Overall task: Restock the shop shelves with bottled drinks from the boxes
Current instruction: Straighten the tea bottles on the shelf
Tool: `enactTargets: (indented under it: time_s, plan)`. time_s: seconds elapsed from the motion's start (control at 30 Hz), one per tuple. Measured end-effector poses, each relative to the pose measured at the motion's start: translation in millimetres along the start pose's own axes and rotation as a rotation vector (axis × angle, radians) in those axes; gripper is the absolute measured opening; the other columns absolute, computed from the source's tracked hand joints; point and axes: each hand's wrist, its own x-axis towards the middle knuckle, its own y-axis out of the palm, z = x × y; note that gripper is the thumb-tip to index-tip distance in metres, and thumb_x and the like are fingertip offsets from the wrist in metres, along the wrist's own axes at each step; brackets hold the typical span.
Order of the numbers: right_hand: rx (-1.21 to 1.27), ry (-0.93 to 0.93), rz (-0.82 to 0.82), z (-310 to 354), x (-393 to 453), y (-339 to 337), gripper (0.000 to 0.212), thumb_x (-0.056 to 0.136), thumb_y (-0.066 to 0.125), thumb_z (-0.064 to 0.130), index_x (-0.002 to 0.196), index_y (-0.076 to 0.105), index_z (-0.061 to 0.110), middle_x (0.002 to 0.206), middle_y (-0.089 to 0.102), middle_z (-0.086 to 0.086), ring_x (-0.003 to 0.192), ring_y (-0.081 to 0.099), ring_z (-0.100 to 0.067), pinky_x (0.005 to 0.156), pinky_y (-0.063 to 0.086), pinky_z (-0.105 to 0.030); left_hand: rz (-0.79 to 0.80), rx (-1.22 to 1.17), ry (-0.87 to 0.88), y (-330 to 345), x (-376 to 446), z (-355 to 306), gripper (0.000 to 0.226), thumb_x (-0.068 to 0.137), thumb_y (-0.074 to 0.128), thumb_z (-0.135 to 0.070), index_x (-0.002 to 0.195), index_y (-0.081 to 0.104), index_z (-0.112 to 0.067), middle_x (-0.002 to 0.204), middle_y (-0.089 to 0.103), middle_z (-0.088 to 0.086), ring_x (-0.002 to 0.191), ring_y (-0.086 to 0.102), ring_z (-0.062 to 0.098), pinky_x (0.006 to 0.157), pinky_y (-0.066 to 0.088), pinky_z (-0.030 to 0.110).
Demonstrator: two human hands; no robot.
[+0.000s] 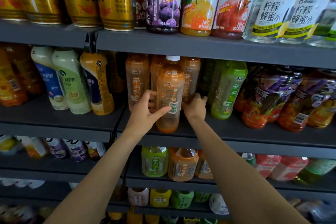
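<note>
An orange-labelled tea bottle (170, 94) with a white cap stands at the front of the dark middle shelf (227, 132). My left hand (148, 112) wraps round its lower left side, thumb across the front near the barcode. My right hand (195, 106) reaches past the bottle's right side and its fingers curl on another orange tea bottle (190, 78) behind it. More orange tea bottles (137, 78) stand in the same row at the left.
Green tea bottles (225, 89) stand just right of my hands, dark fruit-tea bottles (263, 100) further right. Milk-tea bottles (72, 82) fill the left bay. Gold cans (114, 0) and juice bottles (198, 2) line the shelf above; more drinks sit on lower shelves.
</note>
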Motion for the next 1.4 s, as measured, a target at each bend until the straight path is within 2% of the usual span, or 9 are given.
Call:
enactTargets:
  time_s: [0.27, 0.4, 0.5, 0.57, 0.7, 0.93, 1.07, 1.3, 1.4]
  plan:
    - [0.003, 0.025, 0.033, 1.9, 4.2, -2.0, 0.066, 0.083, 0.067, 0.03, 0.132, 0.035, -0.001, 0.136, 0.034, -0.021, 0.116, 0.048, -0.041, 0.088, 0.043, -0.042, -0.004, 0.009, -0.008, -0.4, -0.6, -0.3, 0.038, 0.078, 0.072, -0.026, 0.107, 0.048, -0.023, 0.1, 0.053, -0.024, 0.093, 0.054, -0.006, 0.075, 0.045, 0.01]
    - [0.309, -0.077, 0.015, -11.1, -13.6, -29.7, 0.061, 0.086, 0.064, 0.019, 0.138, 0.034, 0.004, 0.132, 0.046, -0.015, 0.117, 0.05, -0.03, 0.097, 0.041, -0.036, 0.011, 0.042, -0.016, 6.2, 1.9, -4.6, 0.041, 0.078, 0.071, -0.027, 0.111, 0.049, -0.02, 0.102, 0.055, -0.02, 0.093, 0.055, -0.003, 0.079, 0.044, 0.011]
    - [0.619, -0.179, 0.363, -21.5, -42.2, -53.2, 0.047, 0.089, 0.056, 0.003, 0.132, 0.042, 0.014, 0.121, 0.056, -0.002, 0.115, 0.053, -0.017, 0.098, 0.044, -0.032, -0.009, 0.112, 0.01, 22.3, 7.1, -8.7, 0.048, 0.079, 0.07, -0.031, 0.119, 0.049, -0.013, 0.114, 0.06, -0.005, 0.103, 0.058, 0.009, 0.088, 0.047, 0.023]
    - [0.526, -0.264, 0.523, -22.6, -49.2, -59.0, 0.056, 0.085, 0.061, 0.003, 0.133, 0.038, 0.018, 0.119, 0.055, 0.007, 0.112, 0.053, -0.007, 0.094, 0.045, -0.024, -0.014, 0.153, 0.02, 35.1, 12.3, -11.0, 0.051, 0.08, 0.069, -0.033, 0.121, 0.048, -0.011, 0.119, 0.06, 0.001, 0.108, 0.057, 0.014, 0.092, 0.048, 0.029]
    - [0.277, -0.283, 0.212, -11.8, -45.2, -53.7, 0.055, 0.079, 0.073, 0.02, 0.126, 0.046, 0.011, 0.112, 0.059, 0.003, 0.102, 0.057, -0.012, 0.084, 0.048, -0.025, -0.018, 0.214, 0.052, 49.2, 16.0, -11.7, 0.051, 0.082, 0.066, -0.035, 0.125, 0.048, -0.013, 0.124, 0.058, 0.003, 0.114, 0.056, 0.016, 0.095, 0.048, 0.038]
    - [0.198, -0.262, -0.041, -5.4, -39.2, -34.4, 0.047, 0.079, 0.073, 0.023, 0.116, 0.051, 0.006, 0.114, 0.063, -0.009, 0.105, 0.06, -0.022, 0.084, 0.049, -0.027, -0.433, 0.319, -0.014, 24.6, -8.2, 8.6, 0.043, 0.087, 0.062, -0.023, 0.124, 0.048, -0.007, 0.121, 0.053, 0.009, 0.112, 0.053, 0.02, 0.09, 0.043, 0.025]
    - [0.159, -0.254, -0.054, -4.7, -34.0, -27.8, 0.047, 0.079, 0.073, 0.026, 0.115, 0.051, 0.006, 0.114, 0.063, -0.01, 0.106, 0.06, -0.024, 0.087, 0.052, -0.036, -0.29, 0.428, -0.101, 27.6, -0.4, 9.6, 0.057, 0.088, 0.06, -0.029, 0.136, 0.039, -0.007, 0.134, 0.049, 0.009, 0.126, 0.044, 0.022, 0.1, 0.038, 0.03]
    - [0.382, -0.113, 0.266, -8.4, -20.9, -41.1, 0.066, 0.077, 0.074, 0.013, 0.134, 0.039, 0.011, 0.128, 0.054, -0.008, 0.115, 0.052, -0.019, 0.094, 0.047, -0.032, -0.329, 0.397, -0.23, 49.1, 18.6, 8.6, 0.066, 0.086, 0.064, -0.026, 0.138, 0.031, -0.004, 0.137, 0.042, 0.014, 0.129, 0.039, 0.027, 0.103, 0.037, 0.035]
    - [0.272, -0.131, 0.237, -12.1, -20.2, -37.8, 0.072, 0.073, 0.078, 0.019, 0.134, 0.04, 0.011, 0.128, 0.049, -0.008, 0.115, 0.047, -0.019, 0.095, 0.044, -0.031, -0.334, 0.452, -0.224, 51.4, 21.5, 13.4, 0.063, 0.085, 0.064, -0.026, 0.135, 0.033, -0.002, 0.133, 0.042, 0.015, 0.126, 0.039, 0.028, 0.101, 0.039, 0.036]
